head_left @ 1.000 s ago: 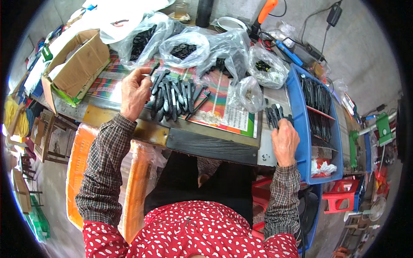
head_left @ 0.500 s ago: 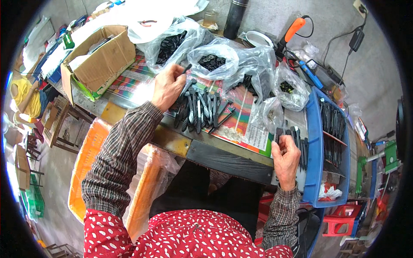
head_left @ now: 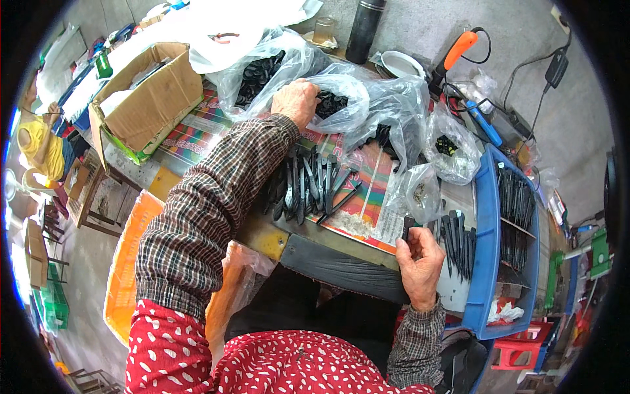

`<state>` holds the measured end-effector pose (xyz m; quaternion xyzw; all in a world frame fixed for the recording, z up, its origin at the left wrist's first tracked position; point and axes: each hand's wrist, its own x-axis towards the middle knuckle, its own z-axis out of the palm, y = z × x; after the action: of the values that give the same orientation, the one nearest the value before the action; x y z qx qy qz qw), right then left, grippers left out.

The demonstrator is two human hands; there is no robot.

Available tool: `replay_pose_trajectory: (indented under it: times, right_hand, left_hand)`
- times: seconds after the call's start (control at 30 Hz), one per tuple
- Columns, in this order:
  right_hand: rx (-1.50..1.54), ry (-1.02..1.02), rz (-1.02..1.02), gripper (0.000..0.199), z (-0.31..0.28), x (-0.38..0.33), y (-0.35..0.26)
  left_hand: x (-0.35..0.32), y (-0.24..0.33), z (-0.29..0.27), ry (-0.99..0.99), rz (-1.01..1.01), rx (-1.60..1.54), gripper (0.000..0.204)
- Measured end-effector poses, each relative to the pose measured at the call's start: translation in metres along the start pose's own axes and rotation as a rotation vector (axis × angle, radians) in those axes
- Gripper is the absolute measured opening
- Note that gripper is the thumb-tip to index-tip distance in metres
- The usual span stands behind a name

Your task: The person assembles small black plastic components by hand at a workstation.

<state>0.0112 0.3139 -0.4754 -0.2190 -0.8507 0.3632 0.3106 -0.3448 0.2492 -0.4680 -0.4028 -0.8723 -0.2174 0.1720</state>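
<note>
My left hand [head_left: 298,103] reaches to the rim of a clear plastic bag [head_left: 356,98] with small flat black pieces [head_left: 330,105] in it. Its fingertips are out of sight, so I cannot tell what they hold. At the table's front edge, my right hand [head_left: 422,268] is closed on a slim black part [head_left: 408,225], whose upper end sticks up past the fingers. Between the hands lies a pile of long black parts [head_left: 308,187], shaped like small handles. Right of my right hand, more slim black parts [head_left: 459,240] lie side by side on a pale surface.
A blue bin [head_left: 483,243] with bundled black parts stands at the right. Other clear bags [head_left: 453,146] line the back, near an orange-handled tool [head_left: 459,51] and a dark cylinder [head_left: 365,33]. A cardboard box [head_left: 151,92] is at left; orange crates [head_left: 134,262] sit below the table.
My left hand has moved right and away from me, from above the pile to the bag, and the black piece it held no longer shows. My right hand has shifted slightly left and nearer.
</note>
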Motion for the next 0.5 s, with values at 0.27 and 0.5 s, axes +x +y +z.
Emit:
replay_pose_trajectory:
  times: [0.27, 0.5]
  right_hand:
    - [0.041, -0.016, 0.028, 0.015, -0.004, 0.001, -0.001]
    - [0.028, -0.001, -0.006, 0.017, -0.002, -0.003, 0.0]
  left_hand:
    - [0.005, 0.0, 0.009, 0.036, 0.018, 0.028, 0.017]
    - [-0.005, -0.001, -0.004, 0.156, -0.017, -0.022, 0.013]
